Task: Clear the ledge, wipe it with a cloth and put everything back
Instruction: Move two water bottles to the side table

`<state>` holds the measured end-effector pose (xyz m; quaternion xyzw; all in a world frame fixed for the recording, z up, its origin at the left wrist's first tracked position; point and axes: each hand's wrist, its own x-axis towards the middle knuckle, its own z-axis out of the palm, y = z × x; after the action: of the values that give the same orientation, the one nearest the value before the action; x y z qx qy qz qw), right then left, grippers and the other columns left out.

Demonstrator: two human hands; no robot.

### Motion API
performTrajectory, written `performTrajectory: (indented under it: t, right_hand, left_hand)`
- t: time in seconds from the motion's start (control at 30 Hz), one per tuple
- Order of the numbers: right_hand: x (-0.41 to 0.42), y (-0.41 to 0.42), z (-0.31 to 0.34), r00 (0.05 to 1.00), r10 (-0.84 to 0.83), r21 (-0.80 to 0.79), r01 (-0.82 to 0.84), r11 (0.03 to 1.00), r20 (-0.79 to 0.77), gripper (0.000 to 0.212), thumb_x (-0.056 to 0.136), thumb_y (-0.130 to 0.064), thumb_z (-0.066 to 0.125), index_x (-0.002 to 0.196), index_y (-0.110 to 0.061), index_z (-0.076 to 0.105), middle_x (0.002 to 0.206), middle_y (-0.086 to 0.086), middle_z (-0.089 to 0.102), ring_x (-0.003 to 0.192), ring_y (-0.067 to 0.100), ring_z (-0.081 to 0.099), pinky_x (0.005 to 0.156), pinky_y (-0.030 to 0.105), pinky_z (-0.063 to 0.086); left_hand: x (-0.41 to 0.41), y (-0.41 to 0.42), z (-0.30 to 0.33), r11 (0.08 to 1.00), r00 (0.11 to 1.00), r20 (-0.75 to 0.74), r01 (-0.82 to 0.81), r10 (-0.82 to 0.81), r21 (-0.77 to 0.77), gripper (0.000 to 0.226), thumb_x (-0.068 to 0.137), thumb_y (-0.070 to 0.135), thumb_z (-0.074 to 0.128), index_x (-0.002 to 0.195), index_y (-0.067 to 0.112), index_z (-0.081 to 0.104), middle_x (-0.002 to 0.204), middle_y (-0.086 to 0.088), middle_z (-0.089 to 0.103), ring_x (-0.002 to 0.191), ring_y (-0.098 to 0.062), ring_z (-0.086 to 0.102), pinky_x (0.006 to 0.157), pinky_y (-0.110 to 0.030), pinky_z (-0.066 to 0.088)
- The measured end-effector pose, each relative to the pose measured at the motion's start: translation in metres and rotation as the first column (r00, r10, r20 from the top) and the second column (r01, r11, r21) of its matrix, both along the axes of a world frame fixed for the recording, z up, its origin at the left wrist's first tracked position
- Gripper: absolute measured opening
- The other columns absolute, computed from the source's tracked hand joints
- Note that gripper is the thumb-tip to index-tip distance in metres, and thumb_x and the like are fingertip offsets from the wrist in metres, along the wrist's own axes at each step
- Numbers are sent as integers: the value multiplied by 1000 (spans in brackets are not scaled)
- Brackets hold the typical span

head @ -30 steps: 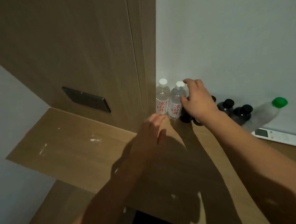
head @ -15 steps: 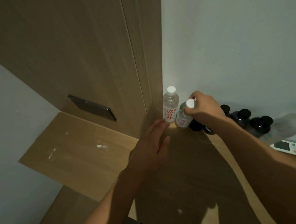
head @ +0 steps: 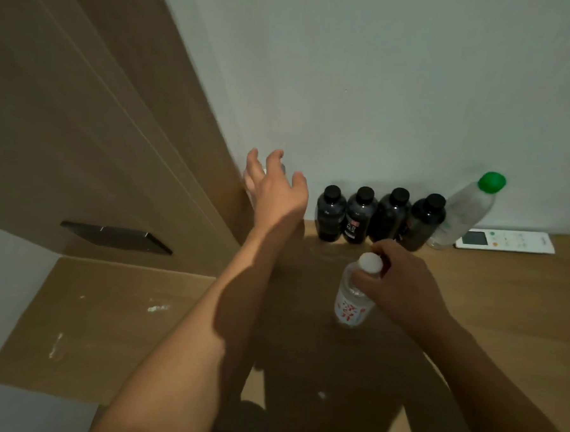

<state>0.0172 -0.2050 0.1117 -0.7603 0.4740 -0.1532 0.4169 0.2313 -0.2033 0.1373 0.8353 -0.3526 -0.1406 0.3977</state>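
Clearing step: a clear plastic water bottle with white cap and red lettering is gripped by the right hand, while the left hand, fingers spread, is extended toward the corner bottle, judged next for removal.

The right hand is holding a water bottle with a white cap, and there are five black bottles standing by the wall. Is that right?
Not quite. The head view shows four black bottles in a row by the wall, not five. The rest is right: the right hand grips the water bottle with the white cap near its top.
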Motion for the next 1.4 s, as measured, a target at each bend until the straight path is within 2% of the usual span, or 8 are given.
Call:
performTrajectory:
  t: [0.13, 0.3, 0.47, 0.7, 0.8, 1.07, 1.2, 1.4]
  right_hand:
    - [-10, 2, -7, 999, -51, -13, 51, 999, -2, 29, 78, -36, 75, 93, -33, 51, 91, -13, 58, 84, 3, 59, 70, 25, 53]
    - [-18, 3, -9, 994, -104, -36, 105, 994, 24, 30, 77, -33, 77, 95, -29, 54, 91, -11, 60, 82, 4, 60, 68, 25, 53]
    - [-20, 4, -9, 992, -128, -26, 128, 991, 18, 28, 78, -31, 76, 93, -28, 53, 89, -10, 60, 81, 7, 61, 71, 37, 57]
    - [-39, 14, -8, 979, -193, -1, 194, 981, 70, 30, 80, -24, 77, 99, -27, 54, 90, -12, 59, 83, 5, 62, 64, 18, 51]
    - [-56, 19, -3, 967, -236, -9, 238, 971, 94, 30, 80, -27, 76, 100, -27, 54, 91, -11, 59, 83, 4, 62, 62, 18, 51]
    - [-150, 43, 18, 885, -449, -47, 457, 888, 125, 24, 80, -26, 76, 94, -23, 57, 83, -9, 61, 77, 7, 63, 62, 23, 54]
    - [-224, 66, 31, 807, -572, -45, 583, 811, 146, 24, 79, -26, 77, 92, -22, 57, 83, -8, 60, 80, 10, 60, 62, 27, 52]
    - [-358, 114, 49, 672, -727, 28, 731, 681, 145, 26, 78, -24, 79, 90, -26, 56, 86, -9, 62, 85, 12, 62, 73, 37, 57]
  left_hand:
    - [8, -35, -23, 978, 996, 37, -86, 80, 191, 62, 94, 24, 54, 149, 11, 30, 166, -15, -3, 152, -35, -1, 123, -49, 15]
    - [7, -34, -42, 959, 984, 147, -135, 101, 249, 50, 89, 16, 55, 137, 8, 43, 153, -16, 26, 135, -40, 26, 112, -45, 27]
    - [1, -16, -49, 984, 980, 185, -102, 74, 147, 36, 98, 8, 48, 134, 8, 49, 136, -15, 43, 123, -31, 35, 99, -34, 32]
    - [-26, 23, -30, 994, 986, 167, 20, -3, -103, 39, 98, 17, 54, 137, 16, 54, 130, -6, 51, 122, -22, 39, 103, -39, 40]
    - [-62, 38, -9, 974, 979, 203, 67, -22, -217, 41, 96, 18, 60, 136, 17, 56, 127, -3, 56, 116, -16, 42, 95, -29, 37]
    - [-177, 58, 23, 893, 918, 28, 392, -396, -222, 36, 100, 24, 58, 136, 28, 56, 129, 11, 47, 108, 6, 50, 90, -18, 43]
    - [-245, 67, 28, 782, 817, 168, 577, -552, -237, 35, 100, 18, 61, 135, 21, 59, 118, 10, 46, 104, 18, 44, 84, -2, 37]
    - [-373, 81, 45, 651, 691, 267, 723, -672, -230, 33, 98, 21, 64, 131, 20, 61, 109, 8, 44, 95, 6, 46, 83, -12, 42]
